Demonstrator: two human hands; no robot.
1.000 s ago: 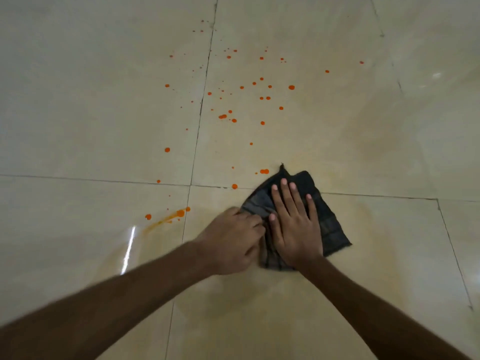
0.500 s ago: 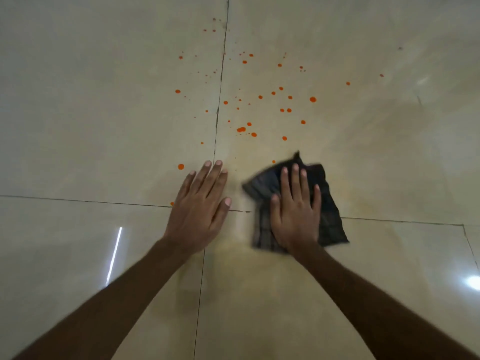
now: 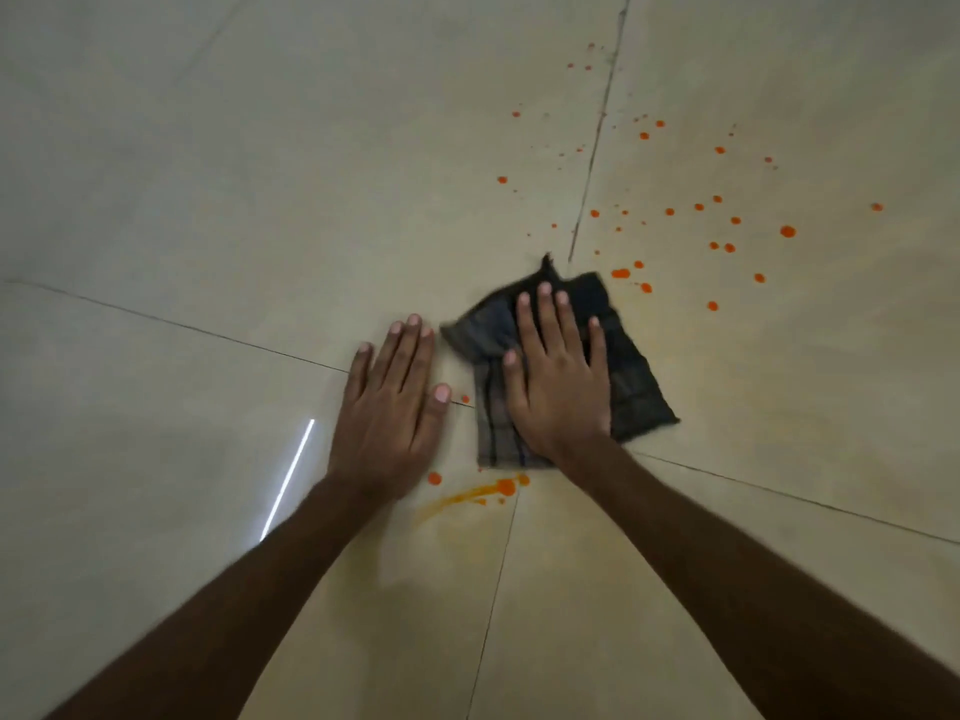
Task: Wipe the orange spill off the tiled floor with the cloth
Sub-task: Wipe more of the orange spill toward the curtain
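The tiled floor [image 3: 208, 200] bears orange spill [image 3: 675, 215] drops and a dark cloth [image 3: 628, 371].

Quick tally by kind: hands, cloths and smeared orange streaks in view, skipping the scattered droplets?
Dark checked fabric cloth: 1
Bare hands: 2, left hand flat on the beige tiled floor, right hand flat on the cloth
Smeared orange streak: 1
Total: 4

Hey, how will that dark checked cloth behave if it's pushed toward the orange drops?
Probably floppy: the cloth lies in creased folds, one corner poking out. It should slide easily, since the tiled floor is glossy enough to mirror a light streak. Its free edges may bunch; the right hand presses flat on only its middle.
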